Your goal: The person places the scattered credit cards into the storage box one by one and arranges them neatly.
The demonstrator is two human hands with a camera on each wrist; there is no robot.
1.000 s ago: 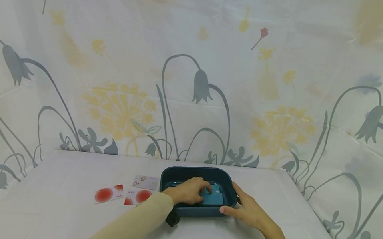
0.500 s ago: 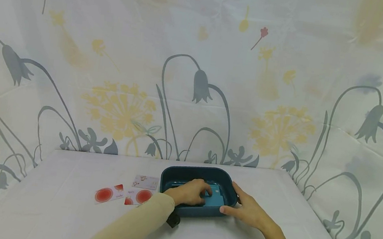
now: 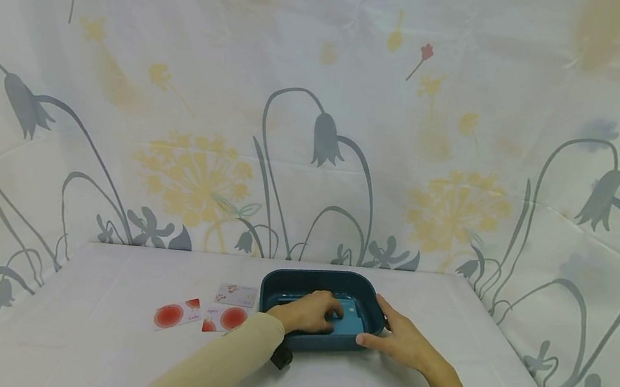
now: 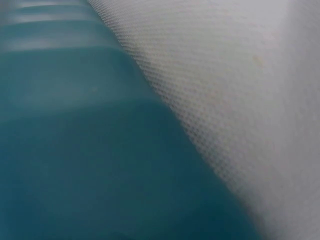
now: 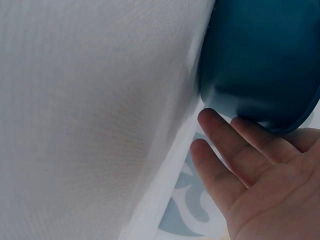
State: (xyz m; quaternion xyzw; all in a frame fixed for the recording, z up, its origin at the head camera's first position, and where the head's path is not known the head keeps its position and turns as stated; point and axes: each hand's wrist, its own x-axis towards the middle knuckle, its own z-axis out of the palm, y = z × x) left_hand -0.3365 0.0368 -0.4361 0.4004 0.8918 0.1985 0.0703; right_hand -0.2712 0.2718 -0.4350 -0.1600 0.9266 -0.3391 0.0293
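Observation:
My left hand (image 3: pixel 311 311) reaches over the near rim into a dark blue-green plastic tub (image 3: pixel 311 277). Its bent fingers are at a light blue card (image 3: pixel 348 323) on the tub's floor; whether they pinch it is hidden. The left wrist view has only the tub's outer wall (image 4: pixel 75 150), with no hand visible. At the tub's right end, my right hand (image 3: pixel 405 342) spreads its thumb and fingers against the outside. Seen from the right wrist, its fingers (image 5: pixel 230 150) are fairly straight beside the tub (image 5: pixel 260 55), and some touch it.
Left of the tub, a pale flowered card (image 3: pixel 236 295) and two cards with red circles, one farther left (image 3: pixel 176 315) and one nearer (image 3: pixel 224 318), lie on the white tablecloth (image 3: pixel 110 324). A flower-printed sheet (image 3: pixel 310 193) hangs behind the table.
My left hand has shifted very slightly to the right over the light blue card. The tub and my right hand keep their places.

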